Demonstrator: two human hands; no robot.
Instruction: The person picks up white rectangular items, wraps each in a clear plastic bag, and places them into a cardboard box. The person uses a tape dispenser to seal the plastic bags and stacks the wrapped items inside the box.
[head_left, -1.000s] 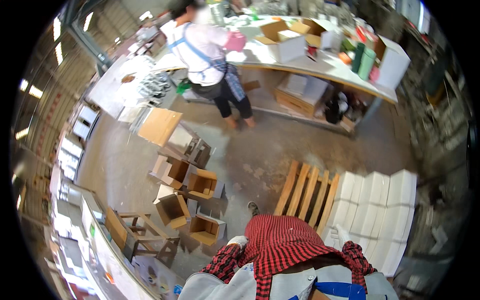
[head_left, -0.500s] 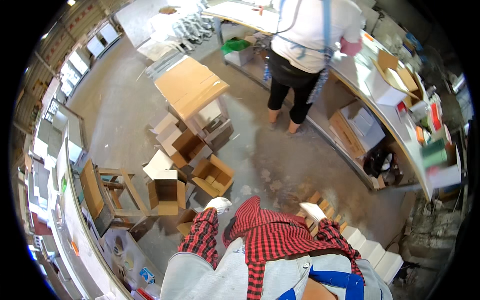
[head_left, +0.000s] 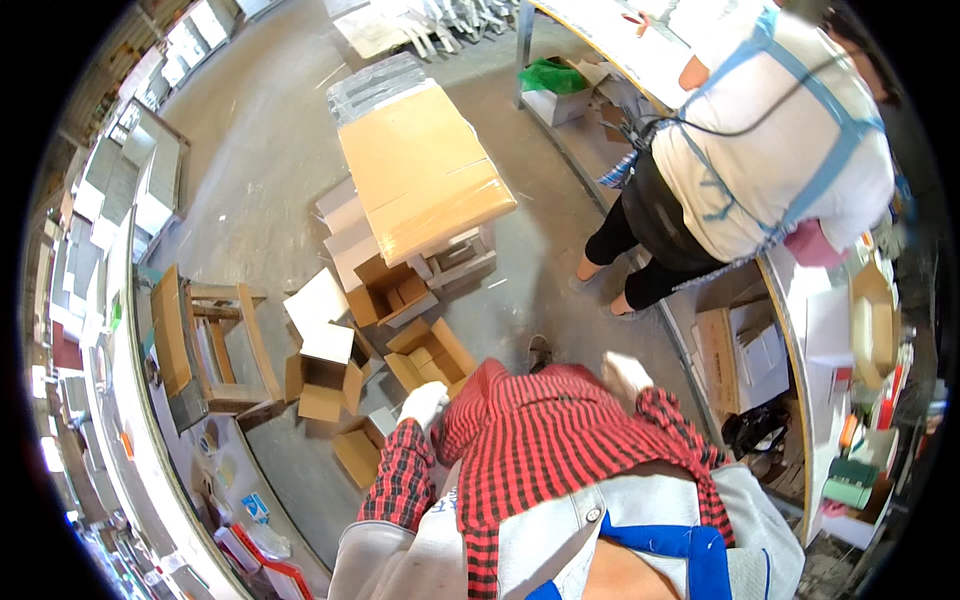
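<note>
My left hand [head_left: 425, 402], in a white glove, hangs at my side just in front of an open cardboard box [head_left: 432, 357] on the floor. No object shows in it, and its finger pose is unclear. My right hand [head_left: 627, 376], also white-gloved, is held out past my red-and-black checked apron [head_left: 560, 430] over the floor. Motion smears its fingers, and no object shows there either. Another open box [head_left: 330, 385] and a smaller one [head_left: 358, 455] lie left of my left hand. One of my shoes [head_left: 540, 350] peeks out beyond the apron.
A flat cardboard sheet [head_left: 425, 165] tops a stand ahead. A wooden stool-like frame [head_left: 228, 350] stands left, beside a long bench [head_left: 140, 400]. On the right, a co-worker [head_left: 760, 150] leans over a workbench [head_left: 590, 45] with boxes on its lower shelf. Metal parts [head_left: 450, 25] lie far off.
My view has moved forward and turned left. The co-worker now appears larger and farther right. The slatted wood and white blocks by my right hand have left the view. Both hands stay low.
</note>
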